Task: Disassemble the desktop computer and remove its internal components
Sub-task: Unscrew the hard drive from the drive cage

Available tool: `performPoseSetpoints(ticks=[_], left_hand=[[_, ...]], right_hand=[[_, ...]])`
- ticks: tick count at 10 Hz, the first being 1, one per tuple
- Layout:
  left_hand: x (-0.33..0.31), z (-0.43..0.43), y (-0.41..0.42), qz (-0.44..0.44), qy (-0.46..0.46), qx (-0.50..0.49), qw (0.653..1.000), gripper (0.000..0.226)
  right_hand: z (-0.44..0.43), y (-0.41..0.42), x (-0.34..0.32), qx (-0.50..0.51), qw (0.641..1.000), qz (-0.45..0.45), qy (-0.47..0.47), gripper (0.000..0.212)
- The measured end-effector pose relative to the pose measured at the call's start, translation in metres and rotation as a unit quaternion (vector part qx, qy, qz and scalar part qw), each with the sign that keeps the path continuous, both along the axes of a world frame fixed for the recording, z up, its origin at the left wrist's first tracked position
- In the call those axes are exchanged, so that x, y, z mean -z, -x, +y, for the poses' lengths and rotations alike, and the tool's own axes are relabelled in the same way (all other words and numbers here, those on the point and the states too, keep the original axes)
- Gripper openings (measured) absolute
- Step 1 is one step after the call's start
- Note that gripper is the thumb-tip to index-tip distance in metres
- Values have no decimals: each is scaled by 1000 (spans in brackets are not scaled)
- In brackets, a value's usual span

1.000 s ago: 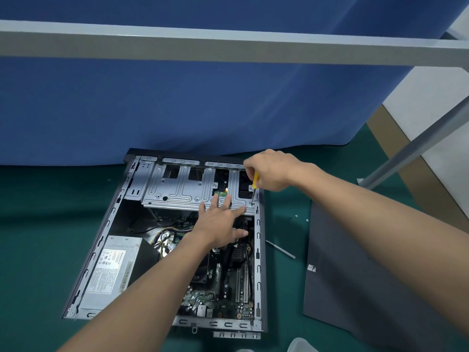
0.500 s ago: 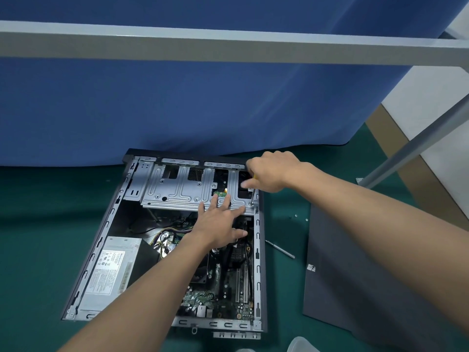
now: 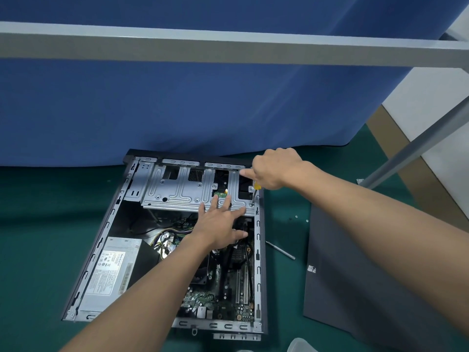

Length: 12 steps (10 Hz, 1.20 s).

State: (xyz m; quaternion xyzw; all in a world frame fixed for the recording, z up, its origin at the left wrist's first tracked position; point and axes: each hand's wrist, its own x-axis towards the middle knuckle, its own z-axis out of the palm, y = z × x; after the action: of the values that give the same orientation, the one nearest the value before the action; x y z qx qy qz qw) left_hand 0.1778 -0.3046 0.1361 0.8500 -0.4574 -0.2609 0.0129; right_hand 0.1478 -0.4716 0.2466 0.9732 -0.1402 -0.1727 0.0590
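At the far right corner of the open computer case [image 3: 258, 250], which lies flat on the green counter [image 3: 38, 224], the right hand [image 3: 274, 171] grips a yellow-handled screwdriver [image 3: 254, 194], its tip down on a screw in the metal drive cage [image 3: 177, 194]. Half a second ago the fist hid that handle. Nearer, the left hand [image 3: 218, 227] stays flat on the cage's near edge, fingers spread.

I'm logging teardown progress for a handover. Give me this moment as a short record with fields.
case: open, lying on green mat
side panel: off, lying right of case
left hand: flat on drive cage
right hand: grips screwdriver, tip at screw on cage's right edge
power supply: inside case, near left
loose screws: on mat between case and panel
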Motion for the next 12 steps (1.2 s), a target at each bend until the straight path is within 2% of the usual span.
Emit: performPoseSetpoints(ticks=[2,3,4,6,7,8,9,10,11,12], left_hand=[[1,0,0,1,2,-2,1000,70],[1,0,0,1,0,-2,1000,70],[2,0,0,1,1,-3,1000,70],[2,0,-1,0,3,-4,1000,70],[1,0,0,2,0,-3,1000,70],[0,0,0,4,0,-4,1000,70],[0,0,0,2,0,-2,1000,70],[1,0,0,0,1,-3,1000,71],[2,0,0,0,1,-4,1000,71],[3,0,0,1,2,-4,1000,70]], right_hand=[[-3,-4,-9,2,993,14,-117,10],[0,-4,-6,6,998,30,-56,31],[2,-1,0,-16,1000,-7,24,40],[-3,-5,-7,-13,993,37,-107,6],[2,-3,-4,0,999,42,-32,41],[5,-2,1,-11,1000,-16,1,43],[2,-3,-2,-2,997,-13,-74,17],[-1,-5,-1,22,995,-2,-98,20],[-1,-3,3,31,998,-32,-45,50],[0,-2,4,1,997,-58,-57,32]])
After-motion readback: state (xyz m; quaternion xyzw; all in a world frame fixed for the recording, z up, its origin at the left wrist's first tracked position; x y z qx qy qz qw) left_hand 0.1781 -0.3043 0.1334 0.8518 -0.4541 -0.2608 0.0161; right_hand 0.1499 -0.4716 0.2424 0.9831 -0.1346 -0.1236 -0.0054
